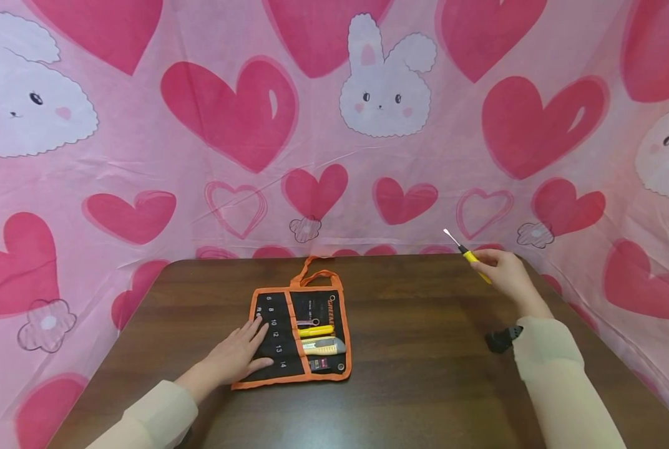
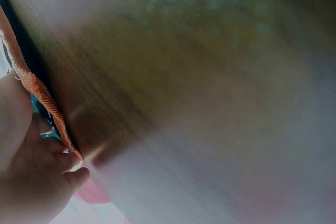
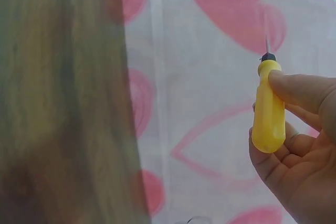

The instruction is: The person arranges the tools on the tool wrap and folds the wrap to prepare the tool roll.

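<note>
A black tool pouch (image 1: 286, 312) with orange trim lies unfolded on the table, left of centre, with numbers printed on its left flap. My left hand (image 1: 236, 352) rests on that flap with its fingers spread. In the left wrist view the hand (image 2: 37, 177) is at the pouch's orange edge (image 2: 34, 85). My right hand (image 1: 505, 277) holds a screwdriver (image 1: 469, 255) above the table's far right. Its yellow handle (image 3: 270, 114) is pinched between thumb and fingers in the right wrist view, and the metal shaft points away from the hand.
Pouch slots hold a utility knife (image 1: 324, 347), a yellow pen-like tool (image 1: 317, 331), a small ring-ended metal tool (image 1: 315, 322) and a small dark packet (image 1: 319, 364). Orange straps (image 1: 317, 275) extend toward the far edge of the brown table (image 1: 413, 349). A pink heart-printed cloth (image 1: 323, 149) hangs behind.
</note>
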`<action>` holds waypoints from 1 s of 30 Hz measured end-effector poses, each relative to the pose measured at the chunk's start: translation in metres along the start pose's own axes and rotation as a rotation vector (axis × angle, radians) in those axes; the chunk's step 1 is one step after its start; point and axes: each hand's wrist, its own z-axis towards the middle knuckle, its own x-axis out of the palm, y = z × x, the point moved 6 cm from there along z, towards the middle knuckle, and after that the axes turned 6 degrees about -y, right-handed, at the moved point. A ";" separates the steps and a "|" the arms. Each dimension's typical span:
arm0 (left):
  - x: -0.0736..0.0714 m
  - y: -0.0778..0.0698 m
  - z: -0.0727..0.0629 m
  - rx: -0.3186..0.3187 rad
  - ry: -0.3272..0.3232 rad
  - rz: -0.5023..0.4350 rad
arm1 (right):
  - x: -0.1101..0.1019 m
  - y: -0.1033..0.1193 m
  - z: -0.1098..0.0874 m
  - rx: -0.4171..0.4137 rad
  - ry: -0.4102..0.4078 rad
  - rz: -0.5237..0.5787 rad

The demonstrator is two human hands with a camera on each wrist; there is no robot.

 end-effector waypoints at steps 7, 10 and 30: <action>0.000 0.000 0.000 -0.004 0.003 -0.002 | 0.007 0.033 0.013 -0.067 -0.001 0.020; 0.001 0.001 0.000 -0.005 0.005 -0.004 | 0.011 0.044 0.017 -0.080 0.010 0.015; 0.003 0.002 0.000 -0.015 0.005 0.016 | 0.042 0.105 0.039 -0.164 0.053 0.021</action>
